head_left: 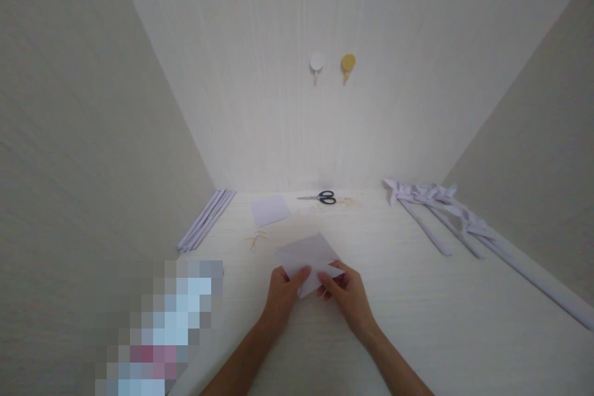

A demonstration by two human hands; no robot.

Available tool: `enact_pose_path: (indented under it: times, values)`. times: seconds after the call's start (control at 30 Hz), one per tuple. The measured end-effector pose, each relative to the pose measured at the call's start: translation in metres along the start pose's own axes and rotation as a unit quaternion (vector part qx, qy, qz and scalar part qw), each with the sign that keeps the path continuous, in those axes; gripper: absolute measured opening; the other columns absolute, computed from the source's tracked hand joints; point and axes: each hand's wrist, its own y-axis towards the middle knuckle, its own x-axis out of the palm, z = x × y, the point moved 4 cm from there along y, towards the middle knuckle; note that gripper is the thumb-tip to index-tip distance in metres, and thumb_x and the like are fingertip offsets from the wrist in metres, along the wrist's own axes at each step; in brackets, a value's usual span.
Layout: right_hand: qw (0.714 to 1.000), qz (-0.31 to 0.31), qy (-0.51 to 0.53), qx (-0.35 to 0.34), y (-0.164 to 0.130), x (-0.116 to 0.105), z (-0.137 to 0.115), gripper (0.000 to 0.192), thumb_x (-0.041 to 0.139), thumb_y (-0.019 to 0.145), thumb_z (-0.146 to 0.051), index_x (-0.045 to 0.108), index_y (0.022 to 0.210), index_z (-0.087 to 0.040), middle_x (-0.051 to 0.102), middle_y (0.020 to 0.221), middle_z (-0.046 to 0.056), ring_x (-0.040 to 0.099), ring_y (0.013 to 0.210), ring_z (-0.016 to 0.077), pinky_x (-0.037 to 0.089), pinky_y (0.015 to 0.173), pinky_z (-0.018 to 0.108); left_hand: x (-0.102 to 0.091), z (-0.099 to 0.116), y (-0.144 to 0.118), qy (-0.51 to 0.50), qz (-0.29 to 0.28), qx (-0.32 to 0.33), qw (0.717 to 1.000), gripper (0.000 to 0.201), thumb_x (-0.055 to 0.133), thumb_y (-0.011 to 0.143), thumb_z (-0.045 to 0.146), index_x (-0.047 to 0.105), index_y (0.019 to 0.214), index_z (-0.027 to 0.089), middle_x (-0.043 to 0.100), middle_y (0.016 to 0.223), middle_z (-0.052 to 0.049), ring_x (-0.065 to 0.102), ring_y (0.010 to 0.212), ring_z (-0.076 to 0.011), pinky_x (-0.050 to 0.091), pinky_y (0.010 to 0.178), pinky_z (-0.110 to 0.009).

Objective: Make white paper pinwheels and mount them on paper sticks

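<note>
A partly folded sheet of white paper (309,253) is held up off the work surface between both hands. My left hand (281,294) grips its lower left edge, thumb on top. My right hand (343,294) pinches the lower right side, where a pointed flap sticks out past the fingers. Behind it, a flat white paper square (270,210) lies on the surface. Scissors with black handles (326,197) rest closed near the back wall, blades to the left.
Rolled paper sticks (206,221) lie side by side at the left. On the right are paper sticks with folded paper blades (427,193). Small tan strips (256,238) are scattered about. A white hook (316,62) and a yellow hook (348,62) hang on the wall. A pixelated patch (171,328) covers the lower left.
</note>
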Motion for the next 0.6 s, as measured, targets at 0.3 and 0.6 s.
enact_pose_path:
  times: [0.3,0.6]
  values:
    - [0.993,0.107,0.039,-0.035,0.002,-0.014,0.001,0.030,0.063,0.061,-0.038,0.043,0.075,-0.020,0.049,0.057,-0.007,0.040,0.035,0.0044,0.026,0.032,0.016,-0.003,-0.001,0.003,-0.068,0.021,0.010,0.997,0.029,0.063,0.062,0.029,0.060,0.082,0.009,0.065,0.073,-0.008,0.059,0.065,-0.0180,0.045,0.063,-0.029]
    - [0.998,0.047,-0.018,-0.030,0.001,-0.014,0.004,0.032,0.056,0.068,-0.042,0.039,0.055,-0.018,0.032,0.039,-0.009,0.026,0.037,0.0047,0.015,0.037,0.018,-0.007,-0.004,0.004,-0.024,0.032,0.006,0.999,0.030,0.064,0.060,0.033,0.062,0.076,0.008,0.065,0.070,-0.009,0.059,0.062,-0.0181,0.046,0.061,-0.029]
